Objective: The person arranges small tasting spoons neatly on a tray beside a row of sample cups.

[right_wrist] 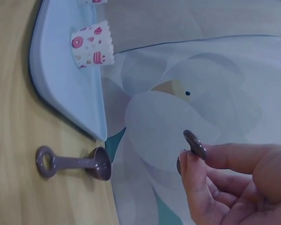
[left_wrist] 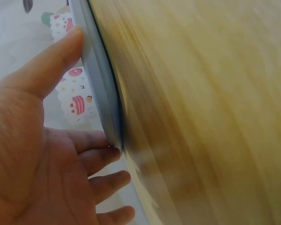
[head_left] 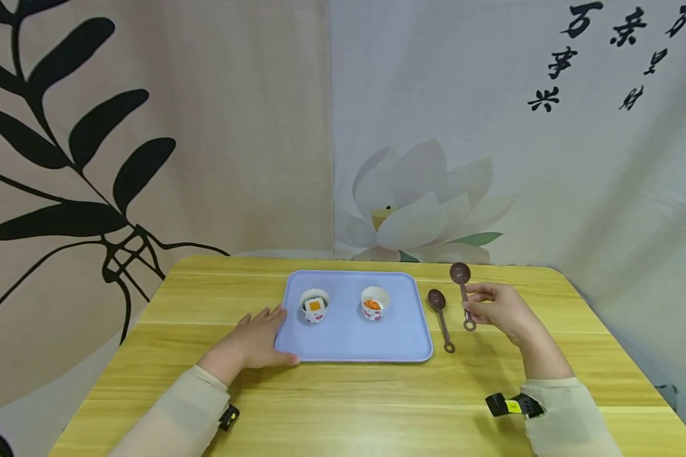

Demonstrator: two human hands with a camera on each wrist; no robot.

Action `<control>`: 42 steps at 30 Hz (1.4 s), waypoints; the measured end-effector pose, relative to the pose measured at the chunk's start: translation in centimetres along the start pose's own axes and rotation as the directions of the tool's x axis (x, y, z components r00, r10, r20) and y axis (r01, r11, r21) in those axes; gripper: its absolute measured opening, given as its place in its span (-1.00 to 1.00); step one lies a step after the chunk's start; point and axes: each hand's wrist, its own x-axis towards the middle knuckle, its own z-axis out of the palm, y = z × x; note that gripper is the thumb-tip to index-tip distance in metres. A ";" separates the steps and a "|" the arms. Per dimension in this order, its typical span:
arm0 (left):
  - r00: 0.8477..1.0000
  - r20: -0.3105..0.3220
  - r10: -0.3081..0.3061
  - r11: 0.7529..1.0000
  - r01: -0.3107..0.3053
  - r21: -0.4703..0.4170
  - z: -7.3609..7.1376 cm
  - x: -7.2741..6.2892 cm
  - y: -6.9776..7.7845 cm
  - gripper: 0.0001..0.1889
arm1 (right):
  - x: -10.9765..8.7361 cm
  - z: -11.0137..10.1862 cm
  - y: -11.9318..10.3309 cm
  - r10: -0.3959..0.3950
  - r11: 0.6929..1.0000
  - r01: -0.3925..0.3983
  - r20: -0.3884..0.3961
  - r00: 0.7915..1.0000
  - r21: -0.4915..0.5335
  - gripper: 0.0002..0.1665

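Observation:
A brown measuring spoon [head_left: 460,273] is pinched by its handle between the thumb and fingers of my right hand [head_left: 500,311]; its bowl points away from me. In the right wrist view its ring end [right_wrist: 195,144] shows and the fingers hide most of the rest. A second, smaller-looking brown measuring spoon [head_left: 436,299] lies on the table beside the tray. My left hand [head_left: 257,341] is spread at the near left corner of the light blue tray [head_left: 343,346], thumb at its front edge and fingers along its left side. In the left wrist view, thumb and fingertips touch the rim [left_wrist: 102,89].
On the tray stand two patterned paper cups: the left cup [head_left: 316,316] holds white and orange squares, the right cup [head_left: 380,296] orange pieces. The wooden table [head_left: 343,406] meets a printed curtain [head_left: 263,158] at its far edge.

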 end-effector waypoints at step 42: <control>1.000 -0.003 -0.001 1.000 0.001 -0.017 0.2 0.2 -0.3 0.18 | -1.8 3.0 -4.0 -0.121 0.993 0.120 0.027 0.992 0.012 -0.44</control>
